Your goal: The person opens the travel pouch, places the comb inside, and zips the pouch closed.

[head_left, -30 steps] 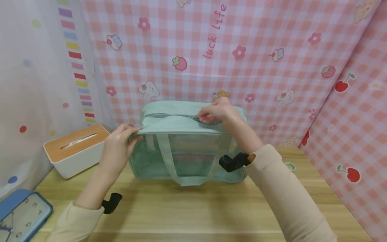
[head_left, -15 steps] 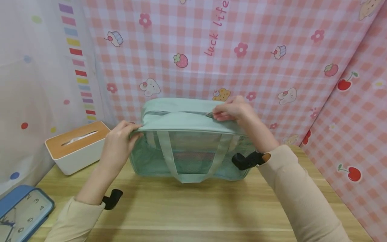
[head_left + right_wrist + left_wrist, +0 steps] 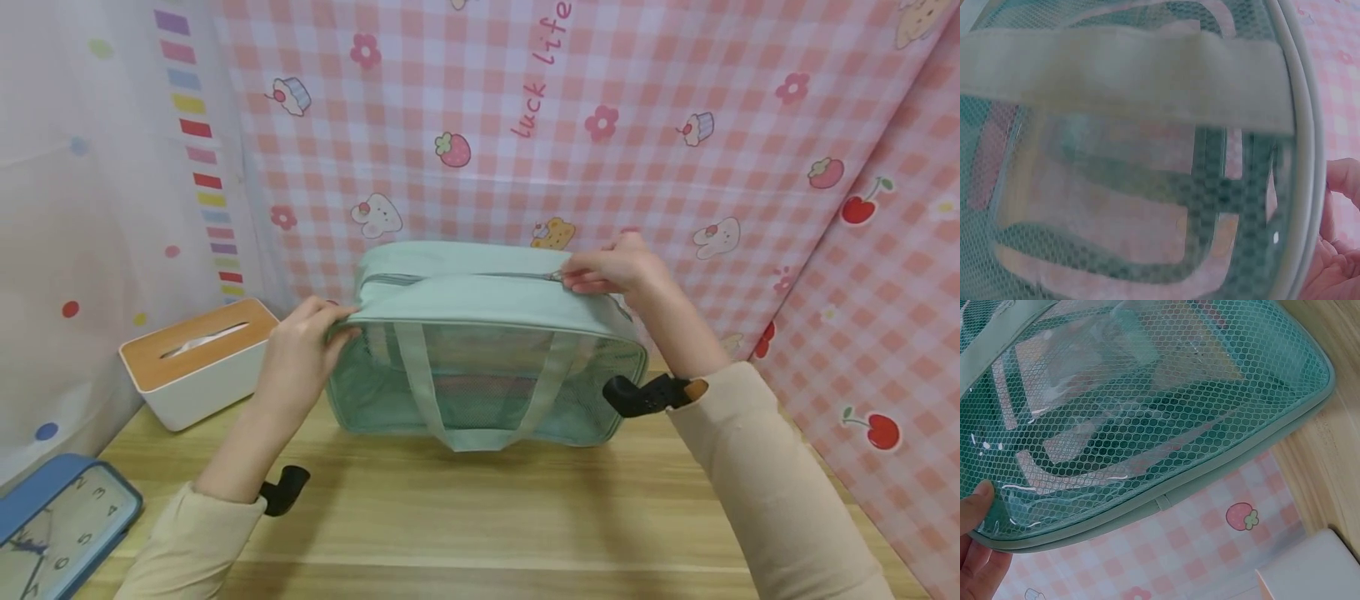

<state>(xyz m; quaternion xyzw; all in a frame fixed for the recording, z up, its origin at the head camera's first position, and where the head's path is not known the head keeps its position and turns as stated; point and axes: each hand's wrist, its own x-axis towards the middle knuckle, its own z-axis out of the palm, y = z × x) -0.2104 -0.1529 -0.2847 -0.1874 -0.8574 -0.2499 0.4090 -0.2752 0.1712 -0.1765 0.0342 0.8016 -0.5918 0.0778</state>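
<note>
A mint-green mesh bag (image 3: pixel 487 302) stands upright on the wooden table, its two-legged strap handle (image 3: pixel 420 379) hanging down the front. My left hand (image 3: pixel 296 354) pinches the bag's upper left corner between thumb and fingers. On top, my right hand (image 3: pixel 618 265) pinches the zipper pull (image 3: pixel 557 276) towards the right end of the zipper (image 3: pixel 510 274). Through the mesh (image 3: pixel 1166 419) in the left wrist view, flat items show inside, too blurred to name. Part of the right hand (image 3: pixel 1338 250) appears past the bag's piped edge in the right wrist view.
Left of the bag is a white tissue box (image 3: pixel 213 396) with a wooden lid. A blue clock (image 3: pixel 67 521) lies at the near left. Pink checked cloth (image 3: pixel 480 108) hangs close behind the bag, and more covers the right side.
My right hand has drawn the zipper pull rightwards along the bag's top, uncovering its upper right corner. The left hand keeps its hold on the left corner.
</note>
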